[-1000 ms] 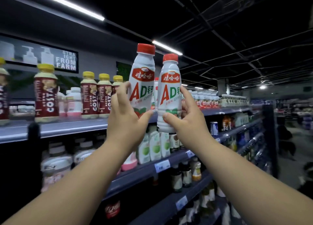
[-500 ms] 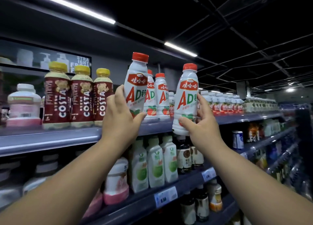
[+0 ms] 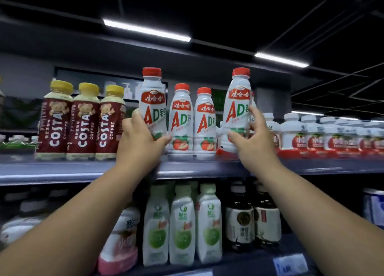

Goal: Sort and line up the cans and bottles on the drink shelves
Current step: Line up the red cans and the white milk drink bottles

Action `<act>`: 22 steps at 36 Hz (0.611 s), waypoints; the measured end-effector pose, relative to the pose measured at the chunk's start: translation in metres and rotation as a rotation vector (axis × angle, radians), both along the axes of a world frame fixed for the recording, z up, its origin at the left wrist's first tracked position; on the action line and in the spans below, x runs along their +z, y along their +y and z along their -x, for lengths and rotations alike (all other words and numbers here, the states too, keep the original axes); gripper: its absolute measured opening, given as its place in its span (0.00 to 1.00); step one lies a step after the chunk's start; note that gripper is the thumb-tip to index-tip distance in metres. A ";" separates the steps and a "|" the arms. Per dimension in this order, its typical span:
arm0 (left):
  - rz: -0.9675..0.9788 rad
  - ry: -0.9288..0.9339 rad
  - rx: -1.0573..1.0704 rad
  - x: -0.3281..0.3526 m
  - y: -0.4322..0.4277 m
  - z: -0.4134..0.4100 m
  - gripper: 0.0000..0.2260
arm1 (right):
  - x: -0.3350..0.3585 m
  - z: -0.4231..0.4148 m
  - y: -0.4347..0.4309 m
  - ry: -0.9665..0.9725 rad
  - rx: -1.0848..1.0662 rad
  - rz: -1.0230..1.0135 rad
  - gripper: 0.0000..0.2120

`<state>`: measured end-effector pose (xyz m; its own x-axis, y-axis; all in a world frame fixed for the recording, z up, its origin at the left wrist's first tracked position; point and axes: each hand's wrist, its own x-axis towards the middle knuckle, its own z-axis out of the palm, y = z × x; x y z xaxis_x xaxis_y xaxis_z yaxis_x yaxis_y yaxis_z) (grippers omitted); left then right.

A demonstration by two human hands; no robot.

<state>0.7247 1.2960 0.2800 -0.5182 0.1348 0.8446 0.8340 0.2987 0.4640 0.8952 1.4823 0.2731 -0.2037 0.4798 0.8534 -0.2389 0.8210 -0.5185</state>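
— Left hand [image 3: 141, 142]?
— Wrapped round a red-capped milk bottle [image 3: 152, 101], upright at the front of the top shelf [image 3: 62, 169].
— Right hand [image 3: 257, 142]?
— Gripping a second milk bottle [image 3: 239, 105], slightly tilted, at the same shelf's front.
— Between those?
— Two matching bottles [image 3: 180, 120], standing on that shelf.

Gap btwn Costa bottles [image 3: 83, 126] & AD pair [image 3: 180, 120]
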 end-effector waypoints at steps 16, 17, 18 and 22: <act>0.163 -0.031 0.129 -0.002 0.010 0.005 0.24 | -0.002 0.029 0.023 -0.266 -0.187 -0.153 0.41; 0.165 -0.032 0.135 -0.002 0.010 0.006 0.24 | -0.002 0.030 0.024 -0.293 -0.203 -0.155 0.41; 0.165 -0.031 0.140 -0.002 0.010 0.007 0.24 | -0.002 0.030 0.023 -0.323 -0.228 -0.156 0.41; 0.158 -0.023 0.143 -0.002 0.011 0.007 0.24 | -0.002 0.035 0.022 -0.360 -0.317 -0.153 0.41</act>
<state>0.7172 1.3070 0.2776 -0.5603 0.1880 0.8067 0.7675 0.4841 0.4202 0.8598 1.5042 0.2708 -0.3624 0.4409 0.8211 0.2062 0.8971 -0.3907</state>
